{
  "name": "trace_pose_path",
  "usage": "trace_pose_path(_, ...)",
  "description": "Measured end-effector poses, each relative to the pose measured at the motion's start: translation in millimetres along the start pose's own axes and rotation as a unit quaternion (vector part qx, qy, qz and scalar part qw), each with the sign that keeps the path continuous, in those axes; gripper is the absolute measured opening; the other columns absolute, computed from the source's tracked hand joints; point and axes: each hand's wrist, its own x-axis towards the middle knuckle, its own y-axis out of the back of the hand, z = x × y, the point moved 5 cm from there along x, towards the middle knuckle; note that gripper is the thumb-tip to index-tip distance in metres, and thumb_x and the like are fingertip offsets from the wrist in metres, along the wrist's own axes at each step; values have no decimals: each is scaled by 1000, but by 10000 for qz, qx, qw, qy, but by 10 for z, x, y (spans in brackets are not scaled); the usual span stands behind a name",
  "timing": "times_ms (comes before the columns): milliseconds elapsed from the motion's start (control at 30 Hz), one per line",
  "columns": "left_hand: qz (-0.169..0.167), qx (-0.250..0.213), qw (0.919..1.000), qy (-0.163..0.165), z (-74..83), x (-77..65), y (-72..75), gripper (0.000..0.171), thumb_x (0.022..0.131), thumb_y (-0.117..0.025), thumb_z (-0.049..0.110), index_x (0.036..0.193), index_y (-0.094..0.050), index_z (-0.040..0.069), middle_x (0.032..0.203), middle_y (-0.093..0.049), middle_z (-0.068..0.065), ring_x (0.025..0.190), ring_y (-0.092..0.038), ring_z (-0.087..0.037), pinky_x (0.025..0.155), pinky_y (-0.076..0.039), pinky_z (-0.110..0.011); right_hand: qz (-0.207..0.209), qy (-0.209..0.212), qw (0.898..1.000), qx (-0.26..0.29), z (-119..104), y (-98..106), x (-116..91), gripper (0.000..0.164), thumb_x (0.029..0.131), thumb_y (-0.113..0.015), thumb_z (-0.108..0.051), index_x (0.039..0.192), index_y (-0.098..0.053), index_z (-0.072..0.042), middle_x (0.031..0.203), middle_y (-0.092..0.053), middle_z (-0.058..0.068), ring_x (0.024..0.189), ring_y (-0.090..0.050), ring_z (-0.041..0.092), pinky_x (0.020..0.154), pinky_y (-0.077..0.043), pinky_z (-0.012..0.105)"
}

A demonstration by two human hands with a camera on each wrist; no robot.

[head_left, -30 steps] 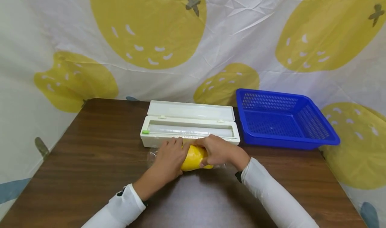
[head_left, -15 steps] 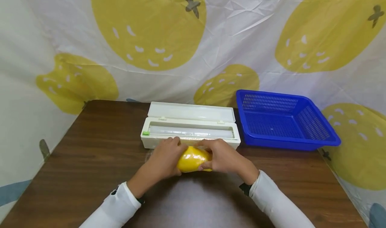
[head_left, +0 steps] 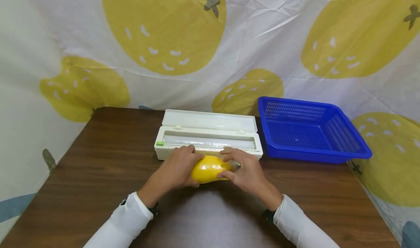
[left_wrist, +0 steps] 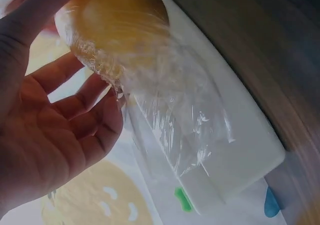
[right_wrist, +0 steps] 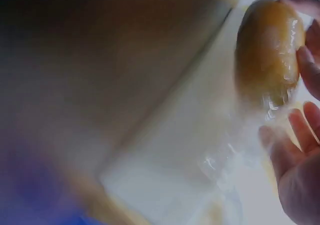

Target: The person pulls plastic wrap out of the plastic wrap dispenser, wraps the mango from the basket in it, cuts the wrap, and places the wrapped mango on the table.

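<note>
A yellow mango wrapped in shiny cling film is between my two hands, just in front of a long white film dispenser. My left hand holds its left end, the thumb laid along the fruit and the lower fingers loosely bent beside the loose film tail. My right hand is at the other end with thumb and fingers spread apart. In the right wrist view that hand has its fingertips close to the film trailing off the mango.
The dispenser's lid stands open behind a roll of film, with a green slider at its left. To the right sits a blue plastic basket. A fruit-print cloth hangs behind the brown table.
The right hand has shifted outward from the mango and spread its fingers. The left hand has moved slightly left, still holding the mango, and more of its yellow surface shows.
</note>
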Motion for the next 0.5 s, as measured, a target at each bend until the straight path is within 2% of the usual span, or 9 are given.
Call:
trace_pose_path(100,-176,-139,9997,48,-20,28,28,72,47,-95,40,108,-74,7,86,-62,-11,73,-55,-25,65,-51,-43,-112,500,9966,-650,-94,32,42,37,63,-93,-20,91,-73,-5,100,-78,8,98,-69,17,82,-60,42)
trace_pose_path(167,-252,-245,9994,43,-35,45,38,69,47,-95,39,105,-74,7,84,-62,-9,72,-54,-24,65,-50,-43,-408,718,9930,-847,-141,13,53,37,66,-91,-20,94,-73,-5,97,-78,7,93,-69,17,80,-60,40)
trace_pose_path(300,-317,-445,9985,-14,-63,69,25,60,47,-95,36,97,-74,9,79,-61,-5,71,-53,-21,64,-49,-41,-839,1073,9808,-1397,-215,-40,30,44,67,-91,-23,101,-72,-4,103,-76,9,98,-68,20,84,-59,39)
trace_pose_path(500,-481,-478,9977,15,-117,94,-11,59,48,-95,38,97,-73,12,76,-61,-1,69,-51,-18,63,-47,-39,-1184,952,9705,-1873,-268,-96,8,51,63,-92,-21,106,-69,-6,113,-71,11,102,-65,24,85,-59,41)
